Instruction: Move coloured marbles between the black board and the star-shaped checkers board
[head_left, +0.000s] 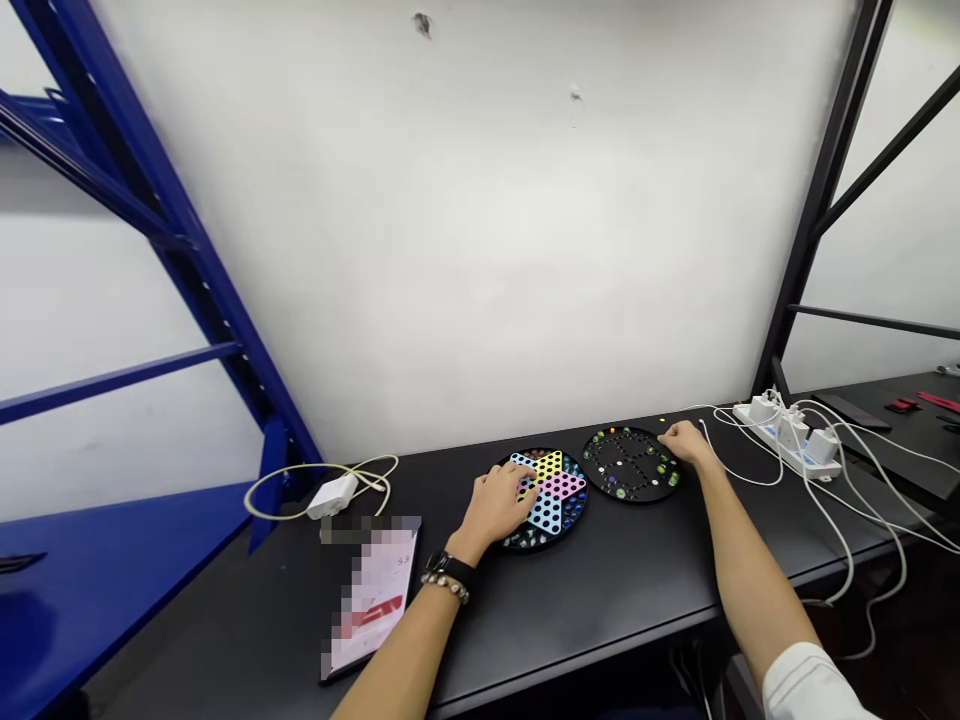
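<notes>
My left hand [501, 500] lies over the left part of a round Chinese checkers board [544, 515], which has a coloured star with black holes. Its thumb and forefinger are apart above the star, with nothing visible between them. Glass marbles [527, 538] sit in the dark rim around the star. Beside it on the right is a black round board [637, 490] with small holes and several green, white and other coloured marbles. My right hand [686, 442] is closed at that board's right edge, fingertips pressed together. Whatever they hold is too small or hidden to name.
A tablet [379, 600] with a partly blurred screen lies left of my left arm. Behind it is a white adapter [332, 496] with a looped cable. A white power strip [787, 440] with plugs and trailing cables stands at the right. Blue shelving [195, 230] rises at left.
</notes>
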